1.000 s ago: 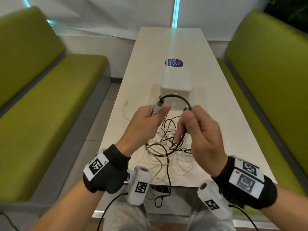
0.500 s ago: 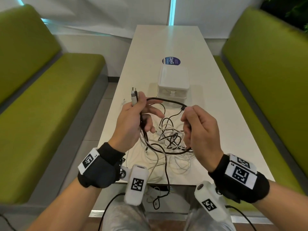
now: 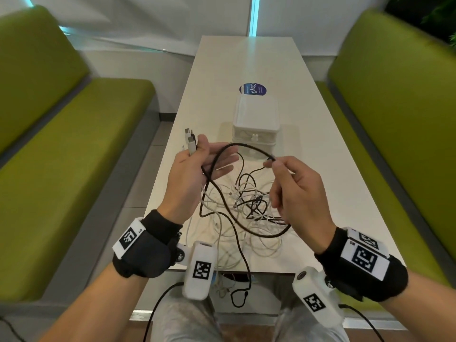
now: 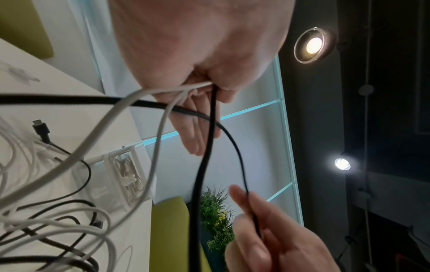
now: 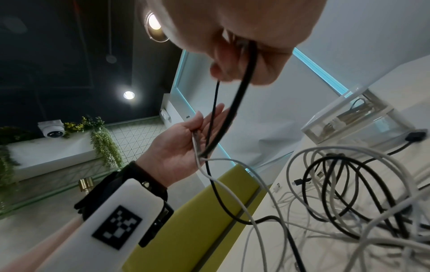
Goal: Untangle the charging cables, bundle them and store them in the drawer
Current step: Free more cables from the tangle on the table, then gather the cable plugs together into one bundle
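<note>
The left hand (image 3: 190, 174) holds several plug ends (image 3: 190, 141), white and dark, pinned between thumb and palm so that they stick up above its grip; the other fingers (image 3: 222, 159) are stretched out loosely toward the right hand. In the left wrist view, white cables (image 4: 160, 90) and a black cable (image 4: 210, 117) come out from under that thumb. The right hand (image 3: 296, 193) has a narrow grip, thumb and forefinger pinching the black cable (image 3: 249, 147) at the far end of an arc that runs across from the left grip. From the right pinch the same black cable drops in a wide loop below both hands, and a strand of it hangs over the near edge of the table (image 3: 333, 149).

Under and just beyond the two grips lies the tangle of cables (image 3: 246, 206) on the table, white and black strands crossing one another, some of them leading up to the left grip.

Farther out, past the tangle, stands the small white drawer box (image 3: 255, 114), with its clear drawer closed and cables showing inside in the right wrist view. Beyond it is a round blue sticker (image 3: 253, 89) on the table. Green benches (image 3: 74, 144) run along both sides.
</note>
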Demonstrator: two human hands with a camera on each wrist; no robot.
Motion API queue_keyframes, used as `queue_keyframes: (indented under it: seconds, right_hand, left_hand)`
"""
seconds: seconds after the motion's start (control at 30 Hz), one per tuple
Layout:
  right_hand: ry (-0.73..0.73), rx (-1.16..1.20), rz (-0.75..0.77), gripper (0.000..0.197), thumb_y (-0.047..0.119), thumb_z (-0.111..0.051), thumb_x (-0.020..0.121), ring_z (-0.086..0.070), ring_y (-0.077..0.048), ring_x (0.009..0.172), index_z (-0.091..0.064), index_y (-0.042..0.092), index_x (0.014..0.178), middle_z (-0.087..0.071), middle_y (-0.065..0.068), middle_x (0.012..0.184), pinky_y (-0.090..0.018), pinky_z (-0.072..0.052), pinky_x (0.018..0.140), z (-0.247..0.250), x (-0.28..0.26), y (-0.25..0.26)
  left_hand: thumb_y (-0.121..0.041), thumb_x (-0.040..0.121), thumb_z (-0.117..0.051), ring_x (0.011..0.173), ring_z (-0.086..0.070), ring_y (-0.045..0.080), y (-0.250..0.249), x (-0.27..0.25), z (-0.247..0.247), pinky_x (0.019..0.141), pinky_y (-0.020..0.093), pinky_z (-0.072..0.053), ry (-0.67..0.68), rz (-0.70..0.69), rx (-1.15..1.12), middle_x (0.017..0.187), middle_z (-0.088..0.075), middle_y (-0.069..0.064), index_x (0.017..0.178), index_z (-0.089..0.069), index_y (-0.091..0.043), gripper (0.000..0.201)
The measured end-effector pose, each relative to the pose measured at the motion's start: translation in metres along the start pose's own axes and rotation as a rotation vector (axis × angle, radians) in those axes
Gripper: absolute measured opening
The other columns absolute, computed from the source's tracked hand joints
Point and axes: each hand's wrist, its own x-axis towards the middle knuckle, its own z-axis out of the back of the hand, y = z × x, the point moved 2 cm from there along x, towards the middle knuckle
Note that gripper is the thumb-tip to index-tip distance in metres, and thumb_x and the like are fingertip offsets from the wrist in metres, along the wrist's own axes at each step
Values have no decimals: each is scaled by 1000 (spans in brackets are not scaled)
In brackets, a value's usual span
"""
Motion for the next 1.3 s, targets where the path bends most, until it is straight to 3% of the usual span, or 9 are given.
queue_keyframes:
  seconds: [0.13, 0.27, 0.4, 0.6, 0.83, 0.97, 1.07, 1.2, 1.3]
  right_hand:
    - [160, 8, -169, 39, 5, -38, 97, -54, -32, 40, -60, 28, 121, -63, -18, 53, -39, -48, 42, 3, -8, -1]
    - [421, -200, -291, 30, 8, -39, 93, -61, -32, 45, -68, 6, 89, -66, -21, 56, -40, -49, 48, 1, -12, -1]
    - [678, -493, -353, 29, 20, -42, 92, -68, -28, 58, -68, 7, 89, -71, -16, 67, -37, -55, 59, 2, -10, -7]
    - [900, -1065, -1, 30, 23, -51, 88, -50, -18, 126, -68, 24, 113, -34, -1, 151, -34, -46, 99, 8, -24, -27]
    - [1553, -610, -320, 33, 8, -46, 83, -67, -8, 73, -70, 13, 106, -76, -7, 91, -33, -55, 85, -4, -49, 4]
    - [1067, -732, -3, 17, 13, -52, 83, -60, -3, 59, -65, 22, 79, -66, 8, 64, -26, -52, 66, -8, -26, -5]
    - [698, -835, 152, 23, 10, -50, 85, -61, -9, 80, -65, 24, 95, -68, 10, 85, -29, -51, 77, -15, -7, -26]
    - [872, -1005, -15, 30, 34, -52, 95, -57, -18, 106, -56, 21, 121, -64, 0, 113, -31, -46, 91, -47, -13, -70]
    - [895, -1014, 32, 17, 36, -56, 91, -57, -26, 98, -56, 18, 94, -64, -8, 103, -32, -43, 81, -68, -21, -92]
  left_hand:
    - [-36, 104, -30, 108, -68, 21, -5, -3, -1, 96, 39, -53, 6, -75, 99, 114, -72, 10, 114, -65, 1, 52]
    - [-42, 103, -31, 43, -51, 17, -11, -9, -11, 39, 22, -39, 86, -41, 117, 64, -60, 8, 74, -59, -11, 51]
    - [-43, 102, -33, 40, -26, 9, -10, -13, -21, 36, 16, -20, 164, 7, 95, 53, -35, 0, 64, -51, -14, 50]
    - [-46, 97, -37, 39, -21, 8, -30, -15, -16, 36, 13, -20, 187, -10, -8, 52, -31, 1, 60, -49, -15, 49]
    - [-50, 90, -37, 39, -19, 6, -43, -34, -27, 37, 11, -18, 325, 29, -35, 51, -28, -1, 58, -47, -16, 47]
    - [-48, 90, -37, 36, -19, 4, -48, -39, -31, 35, 10, -19, 375, 59, -125, 51, -28, -1, 60, -45, -14, 46]
    - [-49, 89, -37, 36, -21, 3, -52, -41, -34, 35, 10, -19, 407, 55, -129, 50, -28, -1, 61, -44, -13, 46]
    - [-48, 90, -36, 37, -20, 3, -53, -40, -36, 35, 11, -17, 424, 43, -116, 51, -27, -1, 59, -44, -13, 47]
    - [-48, 90, -36, 37, -21, 3, -53, -40, -34, 35, 11, -17, 425, 53, -120, 51, -26, -1, 59, -44, -13, 47]
